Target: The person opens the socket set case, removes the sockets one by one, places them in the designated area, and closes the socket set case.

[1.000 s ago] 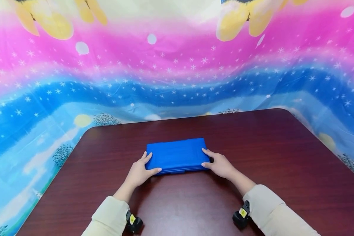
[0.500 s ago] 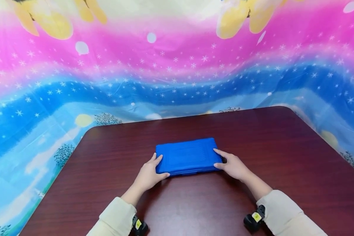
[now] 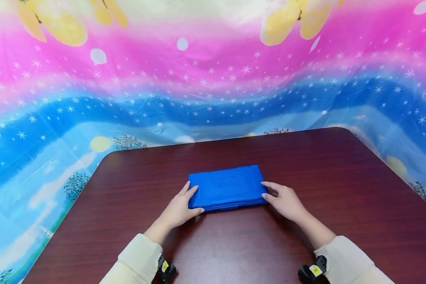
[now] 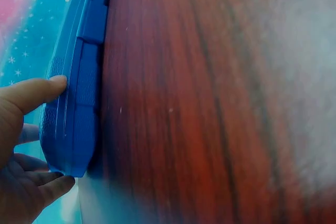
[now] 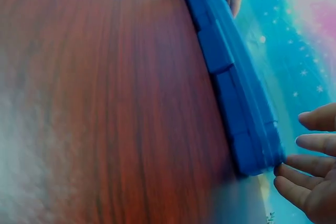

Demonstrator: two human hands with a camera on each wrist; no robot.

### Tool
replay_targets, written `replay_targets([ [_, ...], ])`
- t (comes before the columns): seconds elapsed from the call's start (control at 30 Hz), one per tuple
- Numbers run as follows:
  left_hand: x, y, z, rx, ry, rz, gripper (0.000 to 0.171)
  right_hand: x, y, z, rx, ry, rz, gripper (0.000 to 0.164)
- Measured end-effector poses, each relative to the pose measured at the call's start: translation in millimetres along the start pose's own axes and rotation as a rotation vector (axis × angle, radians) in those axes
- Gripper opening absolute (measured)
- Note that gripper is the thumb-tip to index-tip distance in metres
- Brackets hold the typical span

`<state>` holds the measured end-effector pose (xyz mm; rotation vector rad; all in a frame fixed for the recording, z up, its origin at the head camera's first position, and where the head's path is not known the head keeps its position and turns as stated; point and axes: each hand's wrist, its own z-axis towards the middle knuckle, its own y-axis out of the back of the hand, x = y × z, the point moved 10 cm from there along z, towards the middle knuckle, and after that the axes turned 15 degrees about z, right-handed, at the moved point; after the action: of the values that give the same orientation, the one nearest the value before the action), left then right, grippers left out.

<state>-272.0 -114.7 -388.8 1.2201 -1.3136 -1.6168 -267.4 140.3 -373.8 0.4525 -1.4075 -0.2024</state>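
A blue plastic case [image 3: 228, 187] with a textered lid lies closed and flat on the dark red-brown table, its long latch side [image 4: 86, 72] facing the person. My left hand [image 3: 177, 209] grips its left end, the thumb [image 4: 47, 88] on the lid's front edge and the other fingers round the end. At the opposite end, my right hand [image 3: 287, 203] has its fingers loosely extended. In the right wrist view its thumb and forefinger stand off the case, while the lower fingertips [image 5: 281, 170] are right at the case's end.
The wood-grain table [image 3: 326, 169] has rounded far corners. A pink and blue snowflake-patterned cloth [image 3: 213, 86] hangs behind it and along both sides. Black wrist cameras [image 3: 167, 270] sit below the light sleeves [image 3: 351, 258].
Both hands have shifted the case to the right and slightly turned it. Since then the right hand has loosened, its thumb and fingers coming off the lid. The left hand keeps its hold.
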Motion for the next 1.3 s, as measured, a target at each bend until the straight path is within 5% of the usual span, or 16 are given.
replay_targets([
  [0.2, -0.1, -1.3, 3.3, 0.013, -0.051, 0.015, 0.072, 12, -1, -10, -0.037, 0.019, 0.069, 0.033],
  [0.37, -2.5, -2.1, 4.4, 0.035, -0.068, 0.0, 0.072, 19, -17, -16, 0.014, 0.018, 0.14, 0.032],
  [0.83, -0.5, -5.2, 8.0, 0.058, -0.071, -0.02, 0.075, 8, -70, -27, 0.171, -0.152, 0.485, 0.036],
  [1.3, -1.2, -3.2, 6.0, 0.064, -0.072, -0.015, 0.074, -12, -91, -28, 0.187, -0.276, 0.753, 0.045],
])
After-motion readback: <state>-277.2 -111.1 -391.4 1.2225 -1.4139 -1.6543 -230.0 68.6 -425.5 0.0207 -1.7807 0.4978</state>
